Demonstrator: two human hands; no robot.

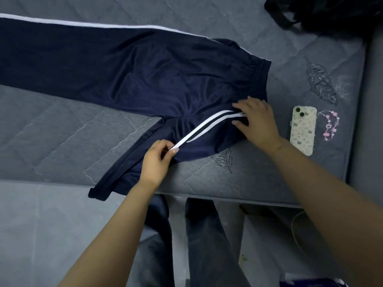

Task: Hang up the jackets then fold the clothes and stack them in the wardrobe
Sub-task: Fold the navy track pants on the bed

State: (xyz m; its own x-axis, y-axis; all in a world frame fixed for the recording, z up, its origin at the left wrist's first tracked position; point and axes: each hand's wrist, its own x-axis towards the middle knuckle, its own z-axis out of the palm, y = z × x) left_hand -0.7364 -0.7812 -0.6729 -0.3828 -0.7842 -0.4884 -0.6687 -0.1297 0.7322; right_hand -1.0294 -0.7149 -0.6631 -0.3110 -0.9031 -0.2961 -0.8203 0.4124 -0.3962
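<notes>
Navy track pants (128,71) with white side stripes lie spread across the grey quilted mattress (62,129). One leg runs off to the left; the other bends toward the mattress's near edge, its cuff hanging over. The waistband points right. My left hand (155,160) pinches the white stripe on the near leg between thumb and fingers. My right hand (257,119) rests on the fabric near the waistband, fingers spread over the upper end of the stripes.
A phone (303,130) in a patterned case lies on the mattress right of the pants, with a pink bead charm (331,126) beside it. Dark clothing (331,13) is piled at the far right corner. My legs stand below, by a white box (269,241).
</notes>
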